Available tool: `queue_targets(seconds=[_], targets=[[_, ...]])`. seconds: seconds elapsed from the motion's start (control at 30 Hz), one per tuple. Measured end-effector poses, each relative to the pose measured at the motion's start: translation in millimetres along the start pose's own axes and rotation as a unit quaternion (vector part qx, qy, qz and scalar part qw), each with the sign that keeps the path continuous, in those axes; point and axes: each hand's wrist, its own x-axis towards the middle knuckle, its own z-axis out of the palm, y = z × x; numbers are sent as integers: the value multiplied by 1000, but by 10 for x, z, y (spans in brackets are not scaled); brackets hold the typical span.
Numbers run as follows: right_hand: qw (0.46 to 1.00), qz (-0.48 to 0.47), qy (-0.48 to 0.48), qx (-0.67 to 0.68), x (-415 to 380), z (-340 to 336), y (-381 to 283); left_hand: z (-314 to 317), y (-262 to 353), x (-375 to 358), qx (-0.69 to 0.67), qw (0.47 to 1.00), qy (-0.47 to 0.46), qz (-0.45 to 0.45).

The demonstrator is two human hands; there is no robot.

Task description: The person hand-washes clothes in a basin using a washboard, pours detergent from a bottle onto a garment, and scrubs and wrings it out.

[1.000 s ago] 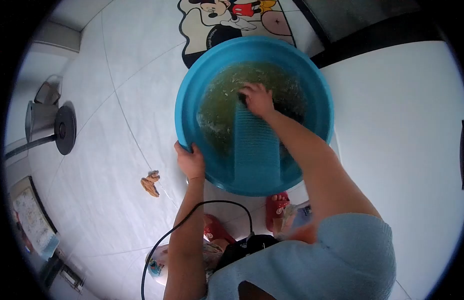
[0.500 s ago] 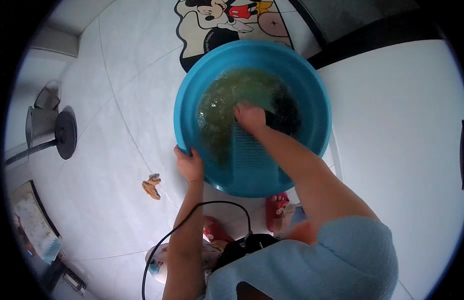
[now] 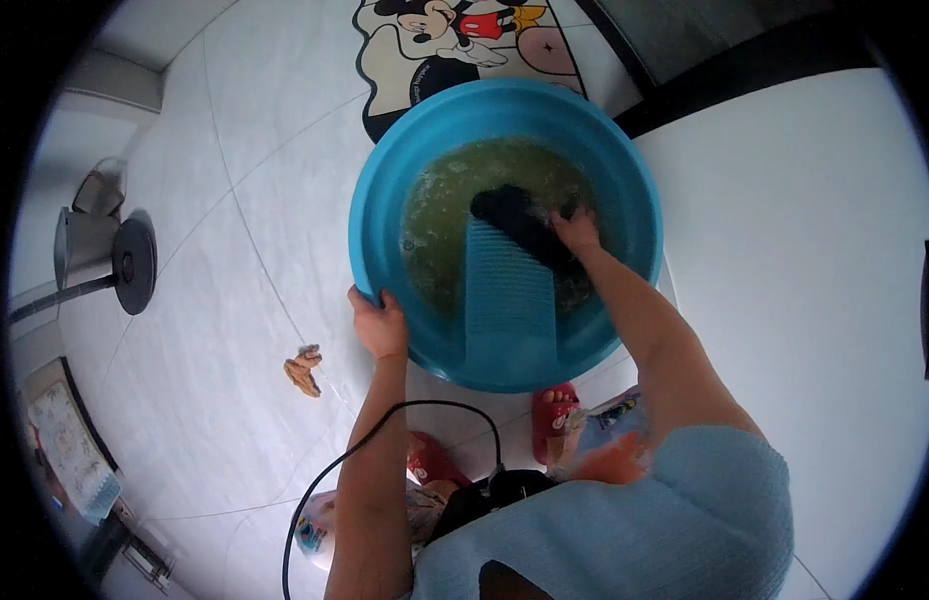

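A large blue basin with murky, sudsy water stands on the floor. Built into its near side is a ridged washboard. Across the top of the washboard lies a soaked black cloth, partly in the water; its exact kind cannot be made out. Toward the basin's right side, my right hand is closed on the right part of this cloth. My left hand grips the basin's rim at the lower left, thumb inside and fingers outside.
A cartoon floor mat lies beyond the basin. On the right is a large white surface. A brown crumpled item lies on the tiles to the left. A black cable crosses my left forearm. Red slippers are below the basin.
My right hand has moved from the washboard's top toward the basin's right side. The black cloth now lies across the washboard's top. My left hand stays on the rim.
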Motion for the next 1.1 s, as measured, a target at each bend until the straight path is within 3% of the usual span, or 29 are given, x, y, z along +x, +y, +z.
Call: queue_targets(seconds=[0.07, 0.1, 0.17, 0.2, 0.27, 0.33, 0.37, 0.43, 0.57, 0.63, 0.7, 0.8, 0.87, 0.9, 0.93, 0.97, 1.03, 1.1], targets=[[946, 24, -187, 265, 68, -37, 143, 2, 9, -5, 0, 1000, -10, -4], [946, 25, -183, 267, 36, -87, 147, 32, -29, 5, -6, 1000, -2, 3], [913, -154, -217, 308, -158, -279, 159, 41, -42, 10, -13, 1000, 4, 7], [915, -151, -216, 306, -329, -439, 103, 29, -28, 1, 0, 1000, 4, 8], [944, -246, -177, 133, -823, -845, -188, 28, -15, -24, 11, 1000, -1, 10], [889, -413, -125, 153, -1167, -954, -314, 25, -2, -6, 5, 1000, 6, 10], [890, -411, -124, 154, -1290, -921, -346, 26, -4, -7, 5, 1000, 4, 12], [839, -515, -137, 109, -1432, -850, -447, 38, -22, 1, 3, 1000, 5, 0], [825, -532, -190, -1, -1368, -353, -718, 63, -114, 22, -3, 1000, -5, 5], [919, -370, -137, 13, -1132, -157, -968, 45, -84, 5, 0, 1000, -1, 14], [946, -289, -98, 108, -822, -73, -1138, 57, -106, 11, -12, 1000, -2, 14], [941, -273, -75, 184, -512, -72, -1284, 54, -102, 18, -24, 1000, 4, 18], [923, -380, 51, 37, -328, -69, -1327, 41, -114, -2, -19, 1000, 2, 20], [923, -380, 50, 37, -268, -99, -1368, 39, -121, -3, -12, 1000, 1, 29], [963, -256, -79, 21, -200, -156, -1435, 36, -106, 6, -5, 999, 1, 38], [971, -125, -204, 4, -102, -234, -1533, 39, -79, 18, -8, 999, 5, 39], [959, -137, -247, 31, 72, -116, -1432, 5, -30, 7, 14, 1000, -13, -12], [911, -273, -305, 58, -207, -287, -1262, -11, -6, 5, 4, 1000, -6, -2]])
